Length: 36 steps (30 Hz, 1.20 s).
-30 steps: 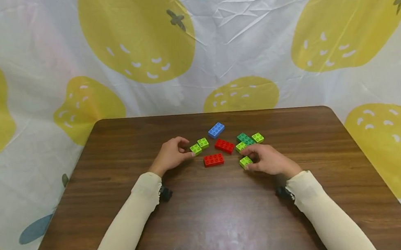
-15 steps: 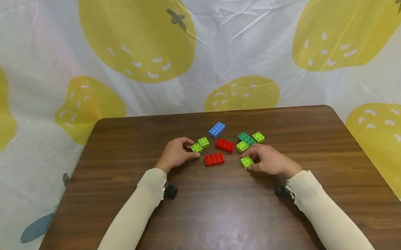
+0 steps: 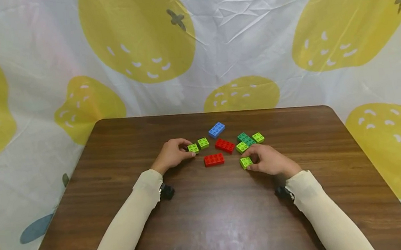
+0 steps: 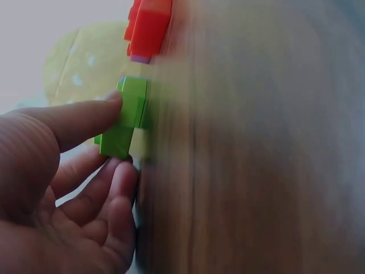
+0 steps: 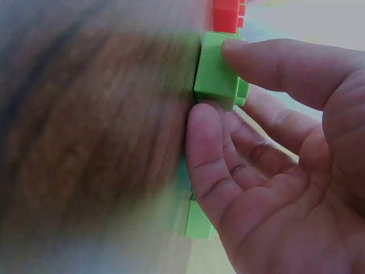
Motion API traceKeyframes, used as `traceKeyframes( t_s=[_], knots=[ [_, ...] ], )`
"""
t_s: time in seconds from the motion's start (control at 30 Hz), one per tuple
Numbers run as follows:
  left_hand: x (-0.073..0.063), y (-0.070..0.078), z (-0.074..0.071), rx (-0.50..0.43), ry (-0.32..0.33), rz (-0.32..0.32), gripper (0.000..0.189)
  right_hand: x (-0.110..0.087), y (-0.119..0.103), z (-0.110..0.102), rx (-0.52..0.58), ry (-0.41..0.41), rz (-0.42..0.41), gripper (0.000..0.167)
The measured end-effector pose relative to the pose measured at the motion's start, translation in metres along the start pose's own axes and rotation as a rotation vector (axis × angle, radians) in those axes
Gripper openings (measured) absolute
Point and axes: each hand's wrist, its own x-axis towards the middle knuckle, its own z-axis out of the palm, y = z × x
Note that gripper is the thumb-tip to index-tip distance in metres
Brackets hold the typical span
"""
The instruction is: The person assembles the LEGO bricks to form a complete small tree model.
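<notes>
My left hand (image 3: 174, 154) pinches a small lime green toy brick (image 3: 193, 148) between thumb and fingers, low at the tabletop. Just right of it lies a second lime brick (image 3: 203, 143); the two overlap in the left wrist view. My right hand (image 3: 270, 159) holds another lime brick (image 3: 245, 162), its thumb (image 5: 268, 60) on one side and fingers around the other. Close beyond the right fingers are one more lime brick (image 3: 242, 147) and a dark green brick (image 3: 245, 138). Between the hands lies a long red brick (image 3: 214, 159).
A second red brick (image 3: 224, 145) and a blue brick (image 3: 216, 129) lie farther back. Another lime brick (image 3: 258, 137) sits beside the dark green one. The brown wooden table (image 3: 210, 214) ends at a fruit-patterned curtain (image 3: 243, 46).
My left hand first moves right around the lime brick, then shifts it slightly left, widening the gap to the neighbouring lime brick. The right hand stays nearly still on its brick.
</notes>
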Motion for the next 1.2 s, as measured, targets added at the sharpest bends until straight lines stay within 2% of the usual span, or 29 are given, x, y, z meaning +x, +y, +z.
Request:
traceKeyframes(
  t_s=[0.33, 0.73, 1.2],
  knots=[
    [-0.01, -0.006, -0.007, -0.052, -0.014, 0.04, 0.041, 0.0, -0.007, 0.0, 0.029, 0.051, -0.015, 0.036],
    [-0.032, 0.006, -0.007, -0.079, -0.064, 0.082, 0.038, -0.002, -0.023, 0.005, 0.045, 0.131, -0.083, 0.037],
    [-0.051, 0.027, 0.01, -0.078, -0.153, 0.122, 0.035, -0.005, -0.047, 0.013, 0.049, 0.154, -0.19, 0.034]
  ],
)
